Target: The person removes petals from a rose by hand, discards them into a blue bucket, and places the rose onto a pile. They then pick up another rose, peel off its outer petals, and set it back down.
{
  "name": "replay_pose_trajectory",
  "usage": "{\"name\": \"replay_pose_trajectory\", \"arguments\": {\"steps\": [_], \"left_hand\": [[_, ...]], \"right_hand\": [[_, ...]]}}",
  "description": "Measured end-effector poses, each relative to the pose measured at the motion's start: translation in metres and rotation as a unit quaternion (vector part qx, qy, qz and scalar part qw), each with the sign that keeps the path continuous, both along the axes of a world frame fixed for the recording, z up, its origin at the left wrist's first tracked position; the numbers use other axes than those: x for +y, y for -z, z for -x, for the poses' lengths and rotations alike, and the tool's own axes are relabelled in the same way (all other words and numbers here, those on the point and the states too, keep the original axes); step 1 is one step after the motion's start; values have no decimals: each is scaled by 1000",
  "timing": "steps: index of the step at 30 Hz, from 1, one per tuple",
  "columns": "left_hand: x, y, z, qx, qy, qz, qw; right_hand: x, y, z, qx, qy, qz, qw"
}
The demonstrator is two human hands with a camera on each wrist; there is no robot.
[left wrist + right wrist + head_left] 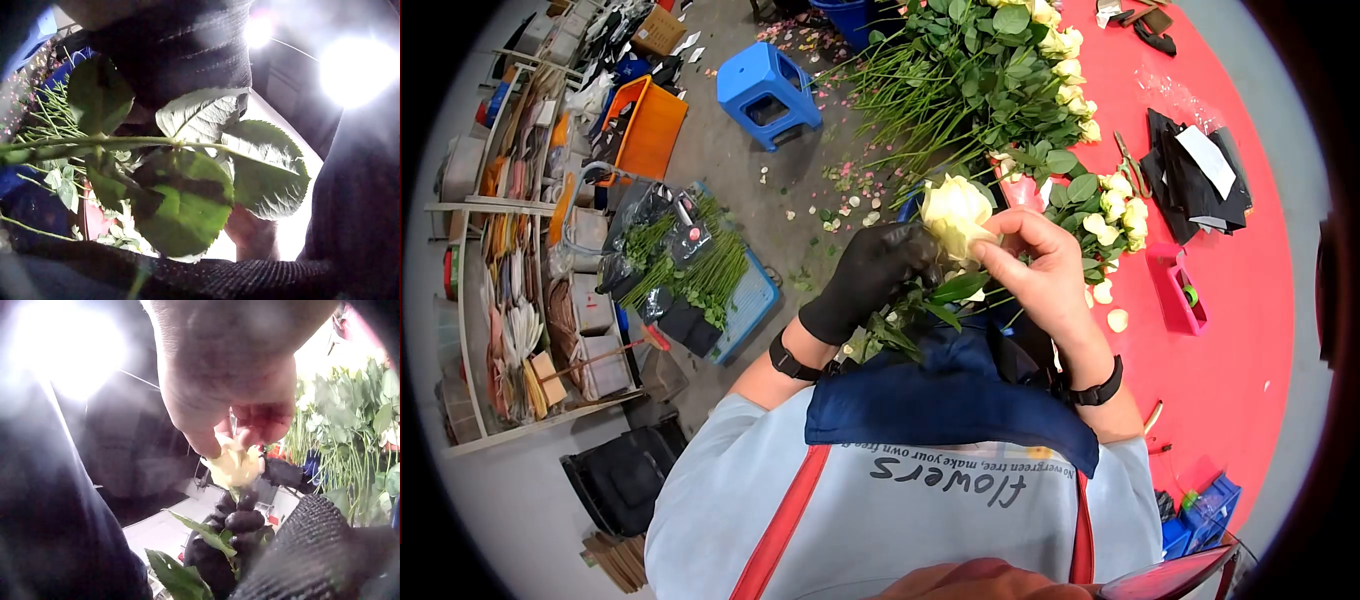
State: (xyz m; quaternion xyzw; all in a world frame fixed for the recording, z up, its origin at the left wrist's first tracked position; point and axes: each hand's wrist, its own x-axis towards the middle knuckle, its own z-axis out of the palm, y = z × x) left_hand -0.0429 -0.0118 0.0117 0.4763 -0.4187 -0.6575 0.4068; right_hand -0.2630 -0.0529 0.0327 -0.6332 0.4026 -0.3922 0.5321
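Note:
A pale yellow rose point(956, 212) is held up in front of the chest. My left hand point(868, 275), in a black glove, grips its stem just below the bloom; the right wrist view shows the gloved fingers point(244, 520) curled there. With bare thumb and fingertips, my right hand point(1040, 265) pinches the petals at the bloom's edge. Green leaves point(960, 288) stick out from the stem under both hands. Large rose leaves point(187, 206) fill the middle of the left wrist view, where the bloom is out of sight.
Many cut roses point(970, 85) with long stems lie at the edge of a red table point(1240, 380). On it are scissors point(1135, 165), black sheets point(1195, 175) and a pink holder point(1175, 290). A blue stool point(768, 95) stands on the petal-strewn floor.

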Motion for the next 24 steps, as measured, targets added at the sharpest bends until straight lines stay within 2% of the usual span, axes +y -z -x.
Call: {"name": "replay_pose_trajectory", "arguments": {"steps": [3,6,9,12,15,17,19,24], "left_hand": [[0,-4,3,26,11,9,1000],[2,-2,1,95,-1,-33,995],[2,7,-5,133,22,-60,989],[0,-3,-12,100,19,-55,993],[-1,-1,-21,31,-24,-6,999],[-3,-14,-22,-44,-33,4,998],[-2,-17,-21,-104,-55,32,993],[-2,-10,-12,-205,-62,66,975]], "right_hand": [[2,-2,1,-6,-30,-36,999],[3,-1,4,-8,-25,-26,999],[6,-2,8,-5,-21,63,998],[8,-1,15,18,-8,118,993],[10,12,25,32,16,88,995],[12,14,29,97,-24,58,993],[18,14,25,101,-20,3,995],[15,17,23,59,42,85,994]]}}
